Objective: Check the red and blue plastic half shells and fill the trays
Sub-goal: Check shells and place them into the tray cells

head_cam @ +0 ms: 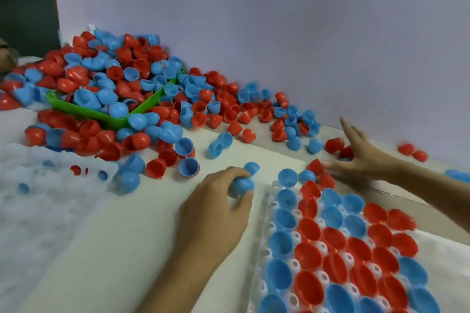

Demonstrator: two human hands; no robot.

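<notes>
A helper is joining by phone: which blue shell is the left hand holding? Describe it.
Find the white tray of seated shells at lower right. Just beyond its far left corner, the left hand grips a blue half shell. Only this one has fingers curled round it.

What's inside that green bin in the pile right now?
The green bin holds mixed blue and red half shells, heaped above its rim and spilling over the far side. Its floor and lower layers are covered, so how deep they go cannot be seen.

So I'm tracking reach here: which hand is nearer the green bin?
Left. The left hand grips a blue shell just below the green bin; the right hand is farther, off toward the wall.
</notes>
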